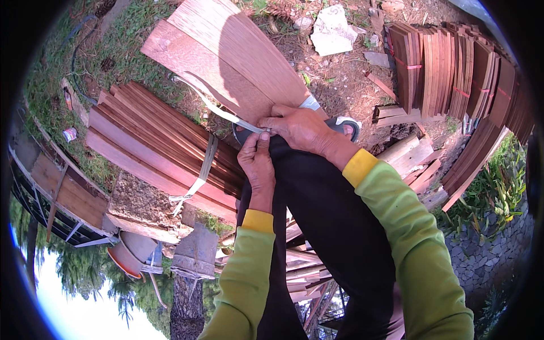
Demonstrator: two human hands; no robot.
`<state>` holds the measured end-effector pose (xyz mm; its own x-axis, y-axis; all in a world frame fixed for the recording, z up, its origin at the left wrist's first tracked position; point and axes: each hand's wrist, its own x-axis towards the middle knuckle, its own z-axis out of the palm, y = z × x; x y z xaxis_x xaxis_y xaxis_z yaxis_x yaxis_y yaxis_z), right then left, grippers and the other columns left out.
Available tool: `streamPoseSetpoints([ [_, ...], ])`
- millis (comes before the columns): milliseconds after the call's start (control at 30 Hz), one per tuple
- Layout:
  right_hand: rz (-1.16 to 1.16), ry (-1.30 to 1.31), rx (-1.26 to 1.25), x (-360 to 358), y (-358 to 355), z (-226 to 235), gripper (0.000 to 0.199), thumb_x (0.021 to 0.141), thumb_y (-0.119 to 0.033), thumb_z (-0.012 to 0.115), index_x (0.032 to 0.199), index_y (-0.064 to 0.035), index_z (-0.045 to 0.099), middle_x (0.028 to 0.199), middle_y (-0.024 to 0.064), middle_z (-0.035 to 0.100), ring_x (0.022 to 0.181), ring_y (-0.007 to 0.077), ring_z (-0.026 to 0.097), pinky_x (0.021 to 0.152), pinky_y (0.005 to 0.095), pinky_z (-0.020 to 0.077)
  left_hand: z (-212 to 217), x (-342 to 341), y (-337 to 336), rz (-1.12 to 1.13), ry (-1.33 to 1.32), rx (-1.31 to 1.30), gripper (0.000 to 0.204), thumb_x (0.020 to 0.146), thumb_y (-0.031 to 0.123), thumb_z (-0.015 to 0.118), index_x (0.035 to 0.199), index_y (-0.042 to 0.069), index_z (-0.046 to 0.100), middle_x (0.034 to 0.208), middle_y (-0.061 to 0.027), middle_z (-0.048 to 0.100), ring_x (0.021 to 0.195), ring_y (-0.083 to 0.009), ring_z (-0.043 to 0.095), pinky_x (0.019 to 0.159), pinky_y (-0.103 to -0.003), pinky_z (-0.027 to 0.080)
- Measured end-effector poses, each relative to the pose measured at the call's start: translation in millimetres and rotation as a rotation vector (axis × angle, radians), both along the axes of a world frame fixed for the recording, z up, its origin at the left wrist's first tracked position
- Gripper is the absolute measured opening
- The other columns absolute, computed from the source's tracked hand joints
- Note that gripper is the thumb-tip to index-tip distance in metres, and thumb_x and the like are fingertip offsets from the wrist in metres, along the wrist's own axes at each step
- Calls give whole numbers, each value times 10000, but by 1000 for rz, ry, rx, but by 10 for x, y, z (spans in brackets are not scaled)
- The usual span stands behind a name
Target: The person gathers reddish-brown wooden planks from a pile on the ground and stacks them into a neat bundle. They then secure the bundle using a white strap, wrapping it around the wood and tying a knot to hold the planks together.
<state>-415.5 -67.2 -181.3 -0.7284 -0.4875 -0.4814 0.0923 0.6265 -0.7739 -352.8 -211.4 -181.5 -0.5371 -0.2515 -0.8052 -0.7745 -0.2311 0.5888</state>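
Note:
Reddish-brown wooden boards point(243, 54) lie in front of my legs, two of them showing side by side on top. Across their near end runs a pale flat strap point(218, 109), its loose length trailing off to the left. With thumb and fingers pinched together, my left hand point(258, 164) grips the strap at the boards' near edge. My right hand point(300, 129) is closed on the same strap, its fingertips almost touching the left ones. Whatever knot or join lies between the fingertips is too small to make out.
At left, a stack of boards point(153, 141) is bound with a similar pale strap. Several upright bundles with red ties point(408, 66) stand at far right. A white broken stone point(333, 31) lies on the ground ahead, and wood offcuts point(413, 156) are piled right of my legs.

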Motion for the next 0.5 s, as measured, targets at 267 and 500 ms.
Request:
streamPoseSetpoints([
  [267, 21, 59, -100, 28, -3, -184, 66, 797, -155, 613, 827, -98, 606, 812, 51, 534, 793, 271, 609, 659, 387, 515, 18, -39, 22, 2, -8, -35, 73, 869, 11, 634, 913, -26, 680, 853, -47, 662, 777, -85, 557, 743, -220, 448],
  [500, -47, 202, -59, 89, -27, -197, 72, 780, -148, 632, 815, -90, 609, 786, 57, 519, 774, 265, 597, 649, 380, 504, -101, 2, 61, 82, 19, -140, 55, 824, 53, 712, 847, 13, 682, 663, 18, 592, 439, -11, 317, 392, -185, 218],
])
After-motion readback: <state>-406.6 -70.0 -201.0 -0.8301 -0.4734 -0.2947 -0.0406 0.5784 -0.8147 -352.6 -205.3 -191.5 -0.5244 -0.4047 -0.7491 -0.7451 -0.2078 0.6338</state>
